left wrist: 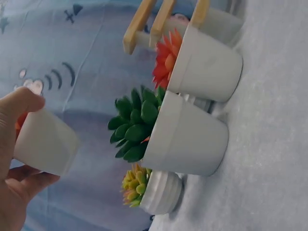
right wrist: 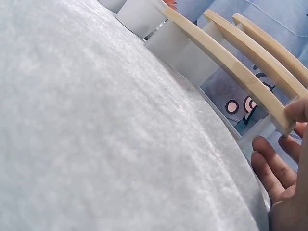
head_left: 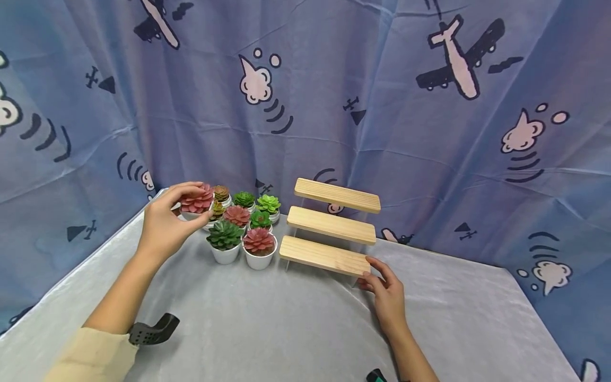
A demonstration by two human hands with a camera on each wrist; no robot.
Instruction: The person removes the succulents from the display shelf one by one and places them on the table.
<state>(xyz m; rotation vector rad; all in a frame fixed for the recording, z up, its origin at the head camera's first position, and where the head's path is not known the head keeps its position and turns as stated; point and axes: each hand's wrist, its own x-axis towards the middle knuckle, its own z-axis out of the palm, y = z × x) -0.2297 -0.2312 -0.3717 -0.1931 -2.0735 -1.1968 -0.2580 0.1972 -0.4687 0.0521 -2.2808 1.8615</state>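
My left hand grips a potted artificial succulent with pink-red leaves, raised at the back left. In the left wrist view its white pot hangs tilted between thumb and fingers, apart from the other pots. At the right end of a three-tier wooden display stand, my right hand pinches the corner of the lowest board. The right wrist view has the fingertips at that board's end, next to the clear side support.
Several potted succulents cluster left of the stand, including a dark green one and a pink-red one in front. A grey cloth covers the table. Behind it hangs a blue curtain with airplane prints.
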